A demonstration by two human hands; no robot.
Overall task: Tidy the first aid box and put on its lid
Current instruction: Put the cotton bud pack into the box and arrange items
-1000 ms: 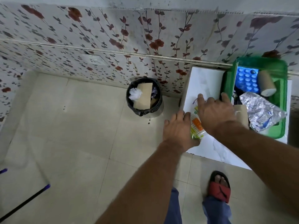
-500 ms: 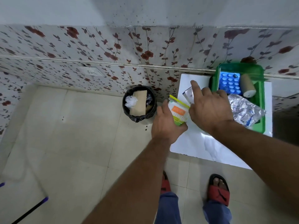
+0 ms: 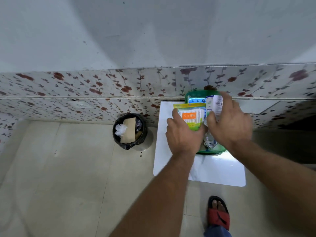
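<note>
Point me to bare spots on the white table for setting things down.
Free: the table's near strip, between the green box and the front edge, and its left strip toward the bin. Crowded: over the box, where the left hand holds a swab pack and the right hand a white carton.

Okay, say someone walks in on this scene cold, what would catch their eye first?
Probably the two hands over the green first aid box on the white table: the left hand holds a yellow-green pack of cotton buds, and the right hand holds a white carton beside it. Next, the black bin on the floor left of the table, with cardboard and crumpled plastic in it.
</note>
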